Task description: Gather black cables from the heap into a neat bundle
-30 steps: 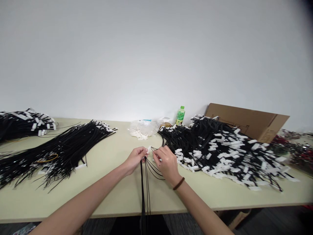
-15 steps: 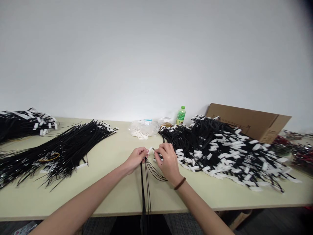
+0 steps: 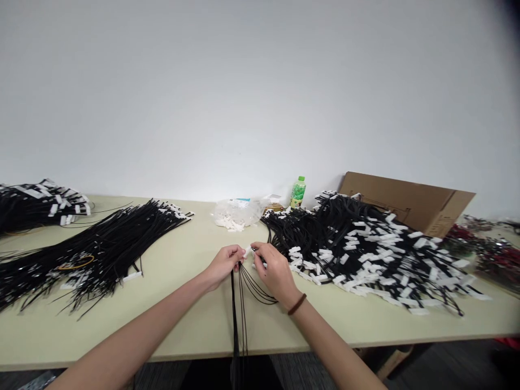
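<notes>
Right hand (image 3: 277, 271) had moved closer to the left since half a second earlier, narrowing the gap. Black wires (image 3: 234, 319) hung toward six o'clock, past the edge of the table (image 3: 182, 325). Above, the left hand (image 3: 223, 265) pinched a small white connector (image 3: 247, 249); at its three o'clock, the right pinched a thin wire (image 3: 254, 248), contact unclear. From there, a black bundle (image 3: 117, 244) lay at nine, a white-tagged heap (image 3: 333, 227) at three, a plastic bag (image 3: 249, 208) at twelve, a bottle (image 3: 298, 192) at one, cardboard (image 3: 402, 195) at two.

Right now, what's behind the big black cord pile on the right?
Brown cardboard and a green-capped bottle show behind the pile. The cardboard's lower edge is covered.
</notes>
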A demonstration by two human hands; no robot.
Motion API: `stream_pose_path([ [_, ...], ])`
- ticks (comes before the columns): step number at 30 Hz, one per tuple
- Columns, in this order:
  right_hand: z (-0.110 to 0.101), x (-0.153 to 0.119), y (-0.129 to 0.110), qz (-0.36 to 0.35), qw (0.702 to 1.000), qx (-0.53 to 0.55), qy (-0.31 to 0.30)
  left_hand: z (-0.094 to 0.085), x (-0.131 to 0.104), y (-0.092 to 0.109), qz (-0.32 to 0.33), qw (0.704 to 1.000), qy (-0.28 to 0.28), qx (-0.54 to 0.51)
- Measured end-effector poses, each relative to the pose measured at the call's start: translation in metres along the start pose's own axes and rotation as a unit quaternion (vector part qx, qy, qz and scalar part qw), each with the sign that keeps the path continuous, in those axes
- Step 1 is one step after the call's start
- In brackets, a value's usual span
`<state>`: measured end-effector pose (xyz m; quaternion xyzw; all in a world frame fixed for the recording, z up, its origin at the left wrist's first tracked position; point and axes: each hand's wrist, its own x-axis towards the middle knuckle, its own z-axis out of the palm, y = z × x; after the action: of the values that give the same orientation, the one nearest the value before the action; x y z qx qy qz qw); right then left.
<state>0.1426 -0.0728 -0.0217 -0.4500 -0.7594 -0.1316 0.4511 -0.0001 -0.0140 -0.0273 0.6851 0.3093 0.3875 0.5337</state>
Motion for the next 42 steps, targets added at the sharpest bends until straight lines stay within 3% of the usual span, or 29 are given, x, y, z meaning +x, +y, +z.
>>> stream_pose_path([
  [16, 0.0008, -0.0030, 0.0035, -0.009, 1.000, 0.018, -0.002, 0.0003, -0.0006, 0.0016, -0.006, 1.000, -0.006, -0.007],
  [28, -0.0030, -0.0054, 0.0073, -0.037, 0.998, -0.013, -0.048, 0.0006, 0.0001, -0.0007, -0.013, 1.000, -0.001, 0.006],
  [42, -0.0030, -0.0042, 0.0052, -0.020, 0.999, 0.012, -0.028, 0.0012, -0.0007, -0.0003, -0.017, 1.000, -0.005, 0.017],
])
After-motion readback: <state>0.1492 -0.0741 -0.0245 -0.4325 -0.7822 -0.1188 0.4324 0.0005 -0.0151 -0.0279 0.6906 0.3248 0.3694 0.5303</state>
